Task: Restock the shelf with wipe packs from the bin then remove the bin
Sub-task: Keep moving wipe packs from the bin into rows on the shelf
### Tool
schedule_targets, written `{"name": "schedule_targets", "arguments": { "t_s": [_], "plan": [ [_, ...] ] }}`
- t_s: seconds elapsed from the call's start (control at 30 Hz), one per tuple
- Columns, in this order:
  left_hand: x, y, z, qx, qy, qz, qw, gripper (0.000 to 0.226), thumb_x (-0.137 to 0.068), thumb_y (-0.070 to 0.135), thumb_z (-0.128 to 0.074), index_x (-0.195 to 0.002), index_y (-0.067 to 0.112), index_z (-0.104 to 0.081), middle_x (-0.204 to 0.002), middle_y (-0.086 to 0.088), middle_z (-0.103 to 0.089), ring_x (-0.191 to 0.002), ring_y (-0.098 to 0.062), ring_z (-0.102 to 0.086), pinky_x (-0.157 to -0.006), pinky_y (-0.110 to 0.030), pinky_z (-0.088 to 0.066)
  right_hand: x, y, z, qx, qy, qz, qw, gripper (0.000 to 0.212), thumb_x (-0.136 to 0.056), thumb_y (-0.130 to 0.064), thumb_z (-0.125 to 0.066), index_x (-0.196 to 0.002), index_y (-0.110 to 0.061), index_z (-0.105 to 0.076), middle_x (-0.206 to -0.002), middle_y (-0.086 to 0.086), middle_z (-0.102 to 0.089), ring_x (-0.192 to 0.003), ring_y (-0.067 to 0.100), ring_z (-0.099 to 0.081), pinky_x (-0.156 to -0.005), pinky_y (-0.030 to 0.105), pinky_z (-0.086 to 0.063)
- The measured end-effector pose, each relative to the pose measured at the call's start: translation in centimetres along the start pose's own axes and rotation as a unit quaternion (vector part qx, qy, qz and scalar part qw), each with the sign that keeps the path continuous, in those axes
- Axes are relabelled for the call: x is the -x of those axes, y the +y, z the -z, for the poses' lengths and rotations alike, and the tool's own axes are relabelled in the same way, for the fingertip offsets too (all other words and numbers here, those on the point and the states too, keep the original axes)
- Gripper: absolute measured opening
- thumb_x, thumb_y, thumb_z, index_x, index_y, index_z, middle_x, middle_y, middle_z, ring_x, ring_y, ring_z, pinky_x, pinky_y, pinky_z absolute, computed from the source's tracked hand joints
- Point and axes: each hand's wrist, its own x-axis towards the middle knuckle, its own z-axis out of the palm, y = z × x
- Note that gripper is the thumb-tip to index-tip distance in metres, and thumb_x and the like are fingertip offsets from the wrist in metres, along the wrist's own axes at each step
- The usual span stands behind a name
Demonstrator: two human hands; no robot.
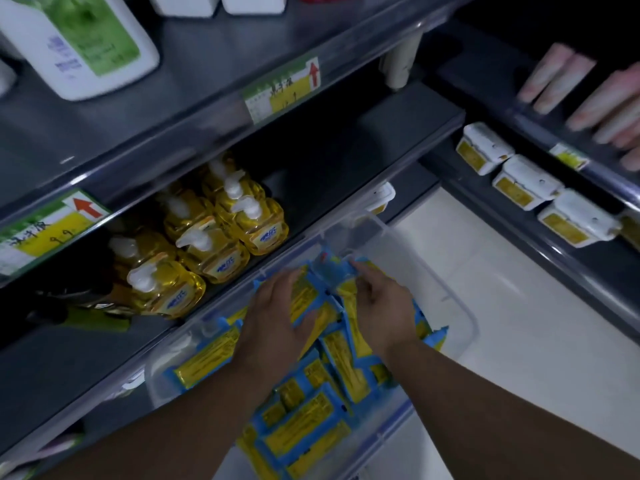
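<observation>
Shelf (346, 143): the dark shelf is lying half bare to the right of the soap bottles, likely the gap waiting for stock.
Bin (462, 306): the clear plastic bin is sitting just in front of and below that shelf, close enough for short lifts; what is bearing it cannot be told.
Wipe packs (308, 431): blue-and-yellow packs are lying heaped inside the bin, none on the shelf yet, so restocking seems to be only starting.
Soap bottles (221, 244): yellow pump bottles are standing clustered at the shelf's left.
Left hand (277, 317): it is lying palm-down with fairly straight fingers on the heap, pressing rather than grasping, probably steadying a stack.
Right hand (382, 306): its fingers are curling onto packs near the bin's far end, seemingly gripping them.
</observation>
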Motion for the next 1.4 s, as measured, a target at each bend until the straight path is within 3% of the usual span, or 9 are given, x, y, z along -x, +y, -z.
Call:
{"name": "schedule_targets", "arguments": {
  "t_s": [0.17, 0.3, 0.43, 0.57, 0.7, 0.87, 1.0, 1.2, 1.4],
  "plan": [
    [-1.6, 0.8, 1.5, 0.075, 0.004, 0.047, 0.996, 0.081, -0.082, 0.045, -0.068, -0.148, 0.032, -0.024, -0.152, 0.002, -0.027, -0.137, -0.019, -0.033, -0.104, -0.044, -0.043, 0.7, -1.5, 0.4, -0.265, 0.007, -0.123, 0.957, 0.035, -0.101, -0.014, -0.046, -0.136, -0.018, -0.051, -0.095, 0.005, -0.064, -0.089, 0.021, -0.065, -0.092, 0.042, -0.053],
    [-1.8, 0.4, 2.2, 0.122, -0.017, 0.093, 0.988, 0.039, -0.087, 0.028, -0.068, -0.123, 0.024, -0.054, -0.123, 0.003, -0.055, -0.104, -0.015, -0.058, -0.088, -0.036, -0.053, 0.4, -0.5, 0.0, -0.311, -0.029, -0.189, 0.931, 0.036, -0.101, -0.011, -0.046, -0.136, -0.014, -0.051, -0.104, 0.011, -0.061, -0.101, 0.027, -0.06, -0.094, 0.041, -0.051],
    [-1.2, -1.0, 1.7, 0.116, -0.018, 0.107, 0.987, 0.018, -0.094, 0.023, -0.06, -0.11, 0.028, -0.053, -0.11, 0.005, -0.053, -0.091, -0.012, -0.051, -0.078, -0.033, -0.045, -0.8, 1.6, 0.0, -0.001, -0.032, -0.113, 0.993, 0.037, -0.097, -0.017, -0.053, -0.134, -0.023, -0.054, -0.136, 0.002, -0.054, -0.12, 0.019, -0.054, -0.104, 0.035, -0.042],
    [-1.0, -2.0, 1.4, 0.092, 0.021, 0.113, 0.989, 0.027, -0.096, 0.028, -0.055, -0.123, 0.024, -0.056, -0.123, 0.001, -0.059, -0.093, -0.017, -0.055, -0.074, -0.031, -0.043, -2.2, 3.8, 0.4, 0.215, -0.064, -0.085, 0.971, 0.06, -0.089, -0.014, -0.059, -0.145, -0.022, -0.039, -0.15, 0.005, -0.034, -0.135, 0.027, -0.037, -0.107, 0.034, -0.037],
    [-1.0, -2.4, 0.9, 0.072, 0.031, 0.083, 0.993, 0.029, -0.097, 0.03, -0.053, -0.126, 0.025, -0.054, -0.121, 0.0, -0.061, -0.088, -0.015, -0.059, -0.063, -0.02, -0.044, -3.2, 4.7, -0.4, 0.278, -0.118, -0.117, 0.946, 0.069, -0.088, -0.011, -0.054, -0.15, -0.025, -0.028, -0.155, 0.002, -0.024, -0.139, 0.028, -0.028, -0.107, 0.041, -0.038],
    [-1.1, -3.0, 0.9, 0.11, 0.012, 0.072, 0.991, 0.033, -0.096, 0.017, -0.056, -0.127, 0.027, -0.053, -0.13, 0.004, -0.056, -0.104, -0.003, -0.053, -0.072, -0.016, -0.044, -3.2, 3.9, -1.3, 0.37, -0.118, -0.085, 0.918, 0.05, -0.094, -0.003, -0.043, -0.143, -0.01, -0.037, -0.141, 0.013, -0.044, -0.125, 0.035, -0.046, -0.098, 0.042, -0.045],
    [-1.0, -2.9, 1.5, 0.122, 0.014, 0.082, 0.989, 0.035, -0.096, 0.014, -0.054, -0.128, 0.03, -0.052, -0.127, 0.003, -0.056, -0.085, -0.002, -0.054, -0.059, -0.014, -0.047, -2.7, 2.5, -0.9, 0.419, -0.09, -0.061, 0.901, 0.044, -0.091, 0.001, -0.04, -0.133, -0.009, -0.047, -0.116, 0.018, -0.059, -0.106, 0.036, -0.059, -0.085, 0.04, -0.048],
    [0.0, -1.8, 4.4, 0.161, 0.046, 0.096, 0.981, 0.035, -0.096, 0.014, -0.056, -0.127, 0.03, -0.052, -0.122, 0.001, -0.058, -0.099, -0.022, -0.061, -0.068, -0.031, -0.052, -0.9, -0.6, 0.0, 0.18, 0.026, -0.101, 0.978, 0.041, -0.091, -0.005, -0.049, -0.13, -0.017, -0.059, -0.113, 0.014, -0.066, -0.104, 0.032, -0.06, -0.074, 0.027, -0.042],
    [2.6, 0.7, 8.7, 0.167, 0.074, 0.077, 0.98, 0.028, -0.096, 0.012, -0.054, -0.122, 0.024, -0.055, -0.11, 0.005, -0.056, -0.077, -0.008, -0.057, -0.05, -0.014, -0.041, 3.3, -6.8, 2.5, -0.128, 0.063, -0.183, 0.973, 0.029, -0.093, -0.004, -0.055, -0.118, -0.015, -0.065, -0.102, 0.01, -0.069, -0.083, 0.028, -0.067, -0.076, 0.038, -0.059]
  ]
}}
